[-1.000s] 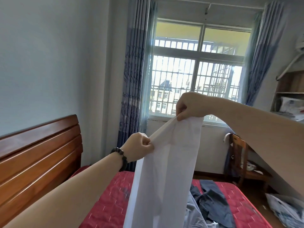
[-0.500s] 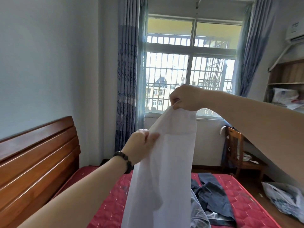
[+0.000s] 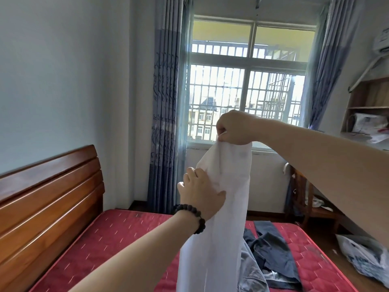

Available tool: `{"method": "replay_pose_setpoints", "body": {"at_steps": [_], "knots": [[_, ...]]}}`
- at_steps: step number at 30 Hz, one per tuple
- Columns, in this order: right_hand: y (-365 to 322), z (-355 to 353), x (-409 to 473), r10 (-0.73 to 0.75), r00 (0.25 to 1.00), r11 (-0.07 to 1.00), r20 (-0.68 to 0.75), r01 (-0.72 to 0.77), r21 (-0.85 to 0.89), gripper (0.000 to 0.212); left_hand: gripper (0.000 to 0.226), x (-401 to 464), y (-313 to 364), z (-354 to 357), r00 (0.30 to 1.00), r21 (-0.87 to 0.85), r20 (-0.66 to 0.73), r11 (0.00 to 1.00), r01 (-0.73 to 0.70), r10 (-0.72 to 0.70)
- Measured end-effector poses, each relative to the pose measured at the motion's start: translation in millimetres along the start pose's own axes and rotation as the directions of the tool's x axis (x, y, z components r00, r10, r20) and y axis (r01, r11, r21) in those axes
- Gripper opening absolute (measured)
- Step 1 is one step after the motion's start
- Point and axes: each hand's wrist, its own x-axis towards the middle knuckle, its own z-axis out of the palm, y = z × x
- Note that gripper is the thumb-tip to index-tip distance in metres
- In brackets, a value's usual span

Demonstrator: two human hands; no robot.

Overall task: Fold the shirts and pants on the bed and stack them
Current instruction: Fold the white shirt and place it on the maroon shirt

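The thin white cloth garment (image 3: 219, 218) hung lengthwise above the red quilted bed (image 3: 117, 234), its top bunched in the right hand (image 3: 234, 128), the lower left hand (image 3: 200, 193) pinching its near edge.

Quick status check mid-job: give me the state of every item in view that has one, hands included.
White garment: held up in the air, hanging down, not folded.
Right hand: grips the garment's top edge.
Left hand: holds the garment's side edge lower down.
Dark pants: lying crumpled on the bed, unfolded.
Grey garment: rumpled on the bed, unfolded.
Bed: bare red mattress showing.
Curtains: drawn open.
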Motion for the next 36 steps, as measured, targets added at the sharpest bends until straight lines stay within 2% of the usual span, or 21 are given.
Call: {"method": "replay_pose_setpoints", "body": {"at_steps": [2, 4, 5, 9, 12, 15, 19, 24, 27, 30, 33, 36], "knots": [[4.8, 1.5, -0.9, 0.012, 1.000, 1.000, 0.010, -0.012, -0.005, 0.025, 0.034, 1.4, -4.4, 0.4, 1.000, -0.033, 0.019, 0.999, -0.024, 0.024], [14.8, 2.9, -4.5, 0.018, 1.000, 1.000, 0.022, -0.018, 0.003, 0.020, 0.015, 4.4, -13.1, -1.0, 0.995, -0.169, 0.065, 0.984, -0.058, 0.070], [20.2, 3.1, -7.5, 0.022, 0.999, 0.999, 0.032, -0.022, 0.028, 0.017, 0.013, 6.4, -17.8, -2.2, 0.991, -0.252, 0.093, 0.965, -0.074, 0.101], [37.0, 2.8, -18.7, -0.040, 0.997, 0.991, 0.067, 0.031, 0.131, 0.010, 0.023, 13.0, -37.5, -11.1, 0.969, -0.523, 0.160, 0.849, -0.080, 0.190], [42.7, 2.4, -24.7, -0.079, 0.993, 0.988, 0.084, 0.067, 0.137, 0.006, 0.032, 20.8, -49.0, -20.8, 0.952, -0.563, 0.185, 0.820, -0.101, 0.244], [46.6, 4.9, -26.4, -0.087, 0.990, 0.991, 0.112, 0.074, 0.114, 0.002, 0.023, 33.2, -58.0, -31.3, 0.963, -0.586, 0.129, 0.802, -0.117, 0.235], [51.8, 14.2, -28.5, -0.064, 0.983, 0.997, 0.174, 0.056, 0.050, 0.025, 0.016, 49.5, -63.3, -51.3, 0.959, -0.634, 0.112, 0.762, -0.133, 0.260], [59.1, 25.7, -32.4, -0.079, 0.986, 0.983, 0.143, 0.054, 0.173, 0.017, 0.005, 60.7, -72.4, -72.1, 0.911, -0.609, 0.128, 0.756, -0.241, 0.393], [55.0, 29.1, -31.8, -0.102, 0.993, 0.955, 0.068, 0.078, 0.284, 0.027, 0.015, 59.8, -83.1, -75.6, 0.871, -0.518, 0.229, 0.812, -0.269, 0.434], [43.6, 34.1, -26.8, -0.103, 0.995, 0.925, -0.016, 0.102, 0.365, 0.016, 0.019, 55.2, -89.8, -75.5, 0.826, -0.413, 0.324, 0.854, -0.316, 0.462], [34.2, 34.6, -17.4, -0.112, 0.994, 0.950, 0.019, 0.101, 0.296, 0.022, 0.028, 50.9, -102.3, -75.2, 0.871, -0.413, 0.244, 0.858, -0.305, 0.427], [23.5, 32.4, -11.0, -0.157, 0.987, 0.963, 0.016, 0.150, 0.224, 0.004, 0.018, 31.1, -115.7, -57.6, 0.848, -0.284, 0.272, 0.880, -0.381, 0.455]]}}
